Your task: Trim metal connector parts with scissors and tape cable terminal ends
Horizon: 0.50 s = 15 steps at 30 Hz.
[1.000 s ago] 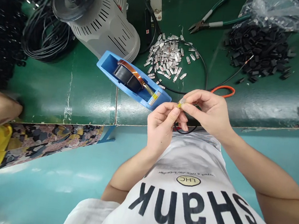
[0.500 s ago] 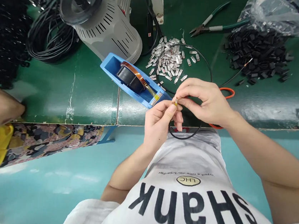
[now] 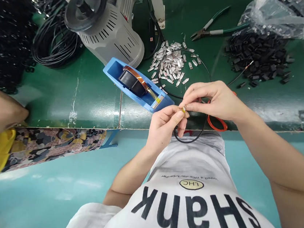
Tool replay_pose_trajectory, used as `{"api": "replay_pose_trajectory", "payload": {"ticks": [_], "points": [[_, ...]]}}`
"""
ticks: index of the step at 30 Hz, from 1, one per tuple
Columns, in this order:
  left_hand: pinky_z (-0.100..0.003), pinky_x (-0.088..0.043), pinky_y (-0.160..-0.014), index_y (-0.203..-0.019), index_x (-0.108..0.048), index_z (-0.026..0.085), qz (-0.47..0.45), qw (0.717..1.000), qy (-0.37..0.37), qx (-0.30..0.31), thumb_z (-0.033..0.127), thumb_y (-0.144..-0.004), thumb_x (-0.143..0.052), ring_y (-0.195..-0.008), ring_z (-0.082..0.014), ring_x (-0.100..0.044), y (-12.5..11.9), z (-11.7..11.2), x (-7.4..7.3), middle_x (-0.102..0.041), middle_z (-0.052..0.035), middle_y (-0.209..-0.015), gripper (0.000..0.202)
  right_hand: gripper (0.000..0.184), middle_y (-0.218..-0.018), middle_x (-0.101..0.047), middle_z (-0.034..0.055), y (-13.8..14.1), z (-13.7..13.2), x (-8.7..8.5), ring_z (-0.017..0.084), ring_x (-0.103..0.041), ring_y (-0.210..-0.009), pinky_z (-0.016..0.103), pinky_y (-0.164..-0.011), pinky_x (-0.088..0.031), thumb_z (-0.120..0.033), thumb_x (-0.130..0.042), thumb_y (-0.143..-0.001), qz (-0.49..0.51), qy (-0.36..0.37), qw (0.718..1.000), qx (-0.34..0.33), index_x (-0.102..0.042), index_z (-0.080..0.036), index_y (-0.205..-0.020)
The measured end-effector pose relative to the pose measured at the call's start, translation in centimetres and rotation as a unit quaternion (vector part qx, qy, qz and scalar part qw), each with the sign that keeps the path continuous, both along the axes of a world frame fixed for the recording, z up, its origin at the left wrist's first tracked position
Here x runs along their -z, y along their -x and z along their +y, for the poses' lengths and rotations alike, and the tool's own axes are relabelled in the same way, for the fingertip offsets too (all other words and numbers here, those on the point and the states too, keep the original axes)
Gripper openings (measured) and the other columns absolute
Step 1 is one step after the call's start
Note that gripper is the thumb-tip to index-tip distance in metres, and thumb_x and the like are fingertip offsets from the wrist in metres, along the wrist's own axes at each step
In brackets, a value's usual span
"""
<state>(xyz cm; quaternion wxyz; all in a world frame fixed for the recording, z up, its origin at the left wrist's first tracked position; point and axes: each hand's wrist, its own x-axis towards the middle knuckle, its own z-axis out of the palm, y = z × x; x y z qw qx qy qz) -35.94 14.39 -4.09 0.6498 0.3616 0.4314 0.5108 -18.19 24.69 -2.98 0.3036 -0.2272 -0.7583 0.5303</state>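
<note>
Gently press the tiny, seemingly metal plug [image 3: 184, 108] mid-frame, pinched in left grip [image 3: 164, 124] and right grip [image 3: 216, 101]; don't bend it.

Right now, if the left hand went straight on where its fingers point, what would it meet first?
Past the small metal plug in its pinch, the left hand would most likely meet the right hand, which sits just ahead. Exact depth is hard to tell here.

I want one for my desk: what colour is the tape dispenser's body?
The tape dispenser has a blue body, seen best in the head camera view.
</note>
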Motion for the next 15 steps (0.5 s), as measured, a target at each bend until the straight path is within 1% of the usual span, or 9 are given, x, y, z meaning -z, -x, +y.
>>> {"api": "replay_pose_trajectory", "payload": {"ticks": [5, 8, 11, 14, 15], "points": [[-0.02, -0.042, -0.043, -0.086, -0.069, 0.015, 0.001, 1.0, 0.002, 0.005, 0.037, -0.094, -0.068, -0.046, -0.0073, -0.05, 0.3, 0.3, 0.0, -0.057, 0.0019, -0.06, 0.024, 0.016, -0.093, -0.075, 0.0024, 0.1, 0.3, 0.2, 0.014, -0.064, -0.078, 0.027, -0.065, -0.048, -0.036, -0.077, -0.086, 0.0, 0.046, 0.999, -0.006, -0.083, -0.024, -0.093], [-0.019, -0.04, -0.042, -0.087, -0.069, 0.014, 0.012, 1.0, 0.007, 0.014, 0.039, -0.093, -0.07, -0.045, -0.0068, -0.048, 0.0, 0.2, 0.1, -0.056, 0.0023, -0.059, 0.025, 0.017, -0.087, -0.075, 0.0009, 0.6, 0.0, 0.4, 0.012, -0.063, -0.073, 0.026, -0.063, -0.047, -0.033, -0.079, -0.083, 0.007, 0.08, 0.997, 0.011, -0.082, -0.023, -0.097], [-0.019, -0.04, -0.041, -0.088, -0.069, 0.014, 0.025, 1.0, 0.01, 0.014, 0.041, -0.092, -0.071, -0.043, -0.0063, -0.048, -0.6, -0.1, 0.1, -0.057, 0.0028, -0.058, 0.027, 0.018, -0.084, -0.075, -0.0002, 0.8, -0.6, 0.4, 0.012, -0.064, -0.072, 0.026, -0.064, -0.051, -0.03, -0.079, -0.082, 0.004, 0.105, 0.993, 0.059, -0.081, -0.023, -0.099], [-0.019, -0.041, -0.042, -0.089, -0.068, 0.015, 0.045, 0.999, 0.003, -0.016, 0.042, -0.092, -0.071, -0.044, -0.0063, -0.05, -1.1, -0.4, 0.1, -0.058, 0.0032, -0.059, 0.027, 0.014, -0.089, -0.076, 0.0007, 0.2, -1.4, 0.1, 0.012, -0.064, -0.072, 0.027, -0.066, -0.053, -0.032, -0.075, -0.086, 0.0, 0.111, 0.985, 0.132, -0.08, -0.023, -0.096], [-0.019, -0.042, -0.042, -0.089, -0.067, 0.015, 0.052, 0.998, -0.001, -0.028, 0.041, -0.092, -0.072, -0.044, -0.0062, -0.051, -1.1, -0.4, 0.0, -0.059, 0.0033, -0.06, 0.027, 0.014, -0.088, -0.076, 0.001, -0.1, -1.7, -0.1, 0.012, -0.064, -0.071, 0.027, -0.065, -0.053, -0.034, -0.074, -0.088, -0.005, 0.12, 0.982, 0.145, -0.079, -0.023, -0.094]]}}
